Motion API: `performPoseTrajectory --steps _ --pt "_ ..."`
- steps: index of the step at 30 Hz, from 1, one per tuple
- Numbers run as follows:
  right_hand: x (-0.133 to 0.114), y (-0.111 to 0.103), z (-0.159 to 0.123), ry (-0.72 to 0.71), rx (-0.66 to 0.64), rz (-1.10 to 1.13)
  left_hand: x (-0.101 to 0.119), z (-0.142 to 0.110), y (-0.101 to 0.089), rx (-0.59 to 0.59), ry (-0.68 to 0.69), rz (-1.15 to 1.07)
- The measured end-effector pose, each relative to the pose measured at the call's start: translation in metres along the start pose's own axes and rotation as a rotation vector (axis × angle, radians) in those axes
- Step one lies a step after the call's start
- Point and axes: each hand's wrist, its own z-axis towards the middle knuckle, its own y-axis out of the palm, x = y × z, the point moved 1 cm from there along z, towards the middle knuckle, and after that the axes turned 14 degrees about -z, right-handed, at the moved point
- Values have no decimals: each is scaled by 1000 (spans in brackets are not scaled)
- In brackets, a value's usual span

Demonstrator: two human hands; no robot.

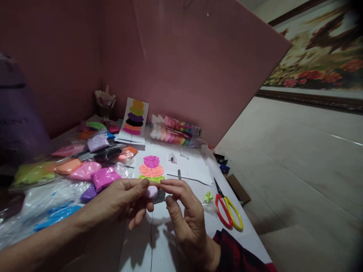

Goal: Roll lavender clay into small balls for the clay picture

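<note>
A small rounded lump of lavender clay [152, 192] is pinched in my left hand [129, 196], between thumb and fingers. My right hand [185, 213] reaches in from the other side, its fingers stretched out and thumb apart. Its fingertips are close to the lump; whether they touch it I cannot tell. Beneath my hands lies a paper sheet [172, 166] with a layered clay picture [151, 172] in magenta, peach, lime green and dark grey. A thin dark line runs down the sheet below the layers. My hands cover part of the picture.
Bags of coloured clay [85, 170] crowd the left side. Scissors [227, 211] with red and yellow handles lie at the right, beside a bag with lime clay [208, 197]. Behind stand a finished-looking card [132, 121] and packs of clay [176, 130] against a pink panel [181, 68].
</note>
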Motion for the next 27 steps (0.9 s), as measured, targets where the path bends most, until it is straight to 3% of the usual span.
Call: performPoseTrajectory --steps 8,14,27 --pt "1 0 0 6 18 -2 7 -4 4 36 9 82" --pt "3 4 -1 28 -57 27 5 -2 1 29 73 156" --pt "3 6 -3 71 -90 40 5 -7 8 72 116 297"
